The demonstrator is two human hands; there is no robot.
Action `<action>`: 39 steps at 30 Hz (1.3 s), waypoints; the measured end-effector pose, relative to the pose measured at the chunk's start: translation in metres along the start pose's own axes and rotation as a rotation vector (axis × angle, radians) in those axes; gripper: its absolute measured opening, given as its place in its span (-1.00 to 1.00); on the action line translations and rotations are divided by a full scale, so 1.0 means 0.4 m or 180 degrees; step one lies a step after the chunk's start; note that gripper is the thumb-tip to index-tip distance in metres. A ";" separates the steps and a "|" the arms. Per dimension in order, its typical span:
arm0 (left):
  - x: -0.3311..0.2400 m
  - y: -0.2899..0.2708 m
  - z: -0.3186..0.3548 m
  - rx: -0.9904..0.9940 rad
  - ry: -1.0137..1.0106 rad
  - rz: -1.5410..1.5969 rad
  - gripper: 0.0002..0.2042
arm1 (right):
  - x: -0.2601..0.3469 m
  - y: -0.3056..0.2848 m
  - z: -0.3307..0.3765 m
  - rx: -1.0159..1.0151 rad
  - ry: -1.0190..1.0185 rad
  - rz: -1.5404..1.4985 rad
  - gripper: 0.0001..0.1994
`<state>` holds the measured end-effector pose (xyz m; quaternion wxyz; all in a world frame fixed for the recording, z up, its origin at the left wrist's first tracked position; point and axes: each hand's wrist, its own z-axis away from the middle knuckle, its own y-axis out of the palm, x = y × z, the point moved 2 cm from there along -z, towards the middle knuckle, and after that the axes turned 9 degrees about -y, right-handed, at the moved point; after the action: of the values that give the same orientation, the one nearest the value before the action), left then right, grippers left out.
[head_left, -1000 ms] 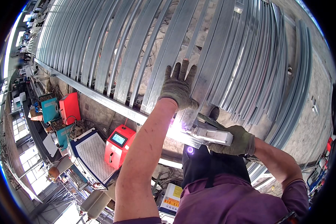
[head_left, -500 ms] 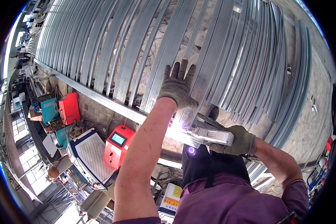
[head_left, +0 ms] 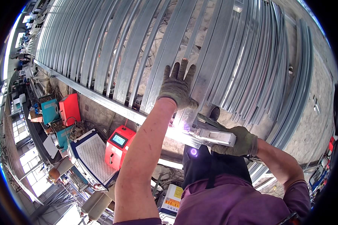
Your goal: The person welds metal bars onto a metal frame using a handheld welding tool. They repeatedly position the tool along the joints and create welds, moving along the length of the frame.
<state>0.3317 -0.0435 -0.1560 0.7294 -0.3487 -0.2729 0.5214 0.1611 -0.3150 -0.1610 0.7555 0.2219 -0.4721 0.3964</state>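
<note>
My left hand (head_left: 176, 87), in a dark grey knit glove, lies with fingers spread on a steel bar (head_left: 168, 45). Its thumb reaches toward the neighbouring bar (head_left: 206, 77) on the right. My right hand (head_left: 234, 142), in an olive glove, is wrapped round a welding gun (head_left: 216, 137) with a pale rectangular body. The gun's tip points left, into a bright white-violet glare where a bar's end meets the long cross rail (head_left: 97, 96). That glare hides the joint itself.
Many loose steel bars (head_left: 251, 60) lie to the right, with curved-looking lengths (head_left: 302, 82) beyond. At left stand a red machine with a screen (head_left: 120, 144), a white-and-blue cabinet with a textured top (head_left: 92, 153), and another red box (head_left: 69, 108). A dark shoe (head_left: 215, 113) shows beside the bars.
The bright glare at the gun's tip looks slightly larger. My left hand has shifted a touch to the left, and the gun slightly right; both hands otherwise keep their places.
</note>
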 end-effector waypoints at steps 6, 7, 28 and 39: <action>-0.001 0.001 -0.001 0.0051 -0.0018 -0.0032 0.45 | 0.037 -0.017 0.012 0.0059 0.0161 0.0269 -0.33; 0.000 0.000 0.000 0.0052 -0.0024 -0.0041 0.45 | 0.036 -0.016 0.012 0.0045 0.0155 0.0245 -0.34; -0.005 0.000 -0.003 0.0055 -0.0023 -0.0095 0.44 | 0.069 -0.037 0.029 0.0121 0.0222 0.0485 -0.28; -0.009 -0.007 -0.001 0.0102 -0.0039 -0.0080 0.44 | 0.056 -0.038 0.043 0.0149 0.0223 0.0548 -0.23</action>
<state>0.3327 -0.0475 -0.1543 0.7398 -0.3302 -0.2734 0.5186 0.1695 -0.3274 -0.1328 0.7293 0.1840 -0.4533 0.4784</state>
